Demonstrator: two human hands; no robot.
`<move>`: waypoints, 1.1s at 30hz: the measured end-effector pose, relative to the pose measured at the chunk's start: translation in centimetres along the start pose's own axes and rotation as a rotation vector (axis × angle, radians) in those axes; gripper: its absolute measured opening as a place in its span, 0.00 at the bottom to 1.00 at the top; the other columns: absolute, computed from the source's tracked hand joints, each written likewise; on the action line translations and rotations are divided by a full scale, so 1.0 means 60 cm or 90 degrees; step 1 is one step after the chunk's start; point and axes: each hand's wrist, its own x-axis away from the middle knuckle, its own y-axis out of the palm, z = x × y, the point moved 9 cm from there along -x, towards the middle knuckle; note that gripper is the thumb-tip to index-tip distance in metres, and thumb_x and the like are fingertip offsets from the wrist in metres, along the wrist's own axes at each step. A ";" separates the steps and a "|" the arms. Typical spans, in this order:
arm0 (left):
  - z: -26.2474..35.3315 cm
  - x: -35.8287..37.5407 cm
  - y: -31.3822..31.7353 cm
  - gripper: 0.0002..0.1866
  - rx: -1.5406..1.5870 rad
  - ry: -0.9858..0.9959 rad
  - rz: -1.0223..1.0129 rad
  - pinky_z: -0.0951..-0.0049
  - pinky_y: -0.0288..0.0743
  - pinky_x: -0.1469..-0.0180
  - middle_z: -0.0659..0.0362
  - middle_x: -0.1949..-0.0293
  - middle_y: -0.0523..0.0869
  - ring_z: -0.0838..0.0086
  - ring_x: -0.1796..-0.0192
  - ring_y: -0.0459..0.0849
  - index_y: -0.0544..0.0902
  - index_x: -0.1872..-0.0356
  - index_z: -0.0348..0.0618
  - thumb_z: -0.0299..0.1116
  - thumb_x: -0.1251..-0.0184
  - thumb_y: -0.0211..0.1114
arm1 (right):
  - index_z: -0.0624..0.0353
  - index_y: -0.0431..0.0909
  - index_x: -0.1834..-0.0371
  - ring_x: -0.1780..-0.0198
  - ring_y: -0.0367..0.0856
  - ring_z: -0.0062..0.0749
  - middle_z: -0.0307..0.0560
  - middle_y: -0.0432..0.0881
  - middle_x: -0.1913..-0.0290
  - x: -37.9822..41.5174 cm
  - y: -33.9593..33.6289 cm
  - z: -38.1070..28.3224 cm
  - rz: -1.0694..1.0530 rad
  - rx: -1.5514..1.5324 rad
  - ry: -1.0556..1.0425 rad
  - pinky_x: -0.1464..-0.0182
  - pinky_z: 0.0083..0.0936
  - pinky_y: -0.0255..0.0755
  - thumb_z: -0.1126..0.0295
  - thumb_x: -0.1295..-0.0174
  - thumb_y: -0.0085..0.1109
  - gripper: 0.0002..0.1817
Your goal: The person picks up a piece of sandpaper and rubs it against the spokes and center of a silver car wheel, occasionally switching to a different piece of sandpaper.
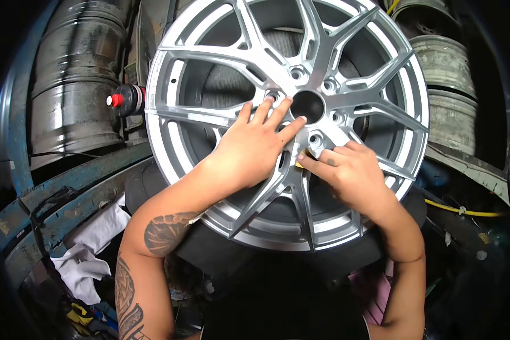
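Observation:
A silver multi-spoke alloy wheel rim (360, 102) lies face up in front of me, tilted slightly, with a round centre bore and several lug holes around it. My left hand (252, 141) rests on the rim with its fingers spread, the fingertips touching the hub just left of the bore. Lower right of the bore, my right hand (348, 173) presses on a spoke near a lug hole. Between its thumb and index finger is a small folded yellowish piece of sandpaper (300, 164), mostly hidden by the fingers.
The rim sits on a black support (209, 249). At left are worn steel wheels (76, 79), a dark bottle with a red cap (129, 100), and a white cloth (85, 260) by a blue frame. More wheels (445, 68) and a yellow hose (464, 211) are at right.

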 end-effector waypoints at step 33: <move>-0.009 -0.004 -0.035 0.30 0.023 0.009 0.014 0.42 0.67 0.23 0.45 0.21 0.72 0.42 0.23 0.71 0.80 0.26 0.61 0.38 0.30 0.72 | 0.64 0.79 0.33 0.52 0.86 0.19 0.40 0.90 0.49 -0.018 0.032 0.134 0.105 -0.976 0.271 0.50 0.22 0.83 0.70 0.25 0.71 0.21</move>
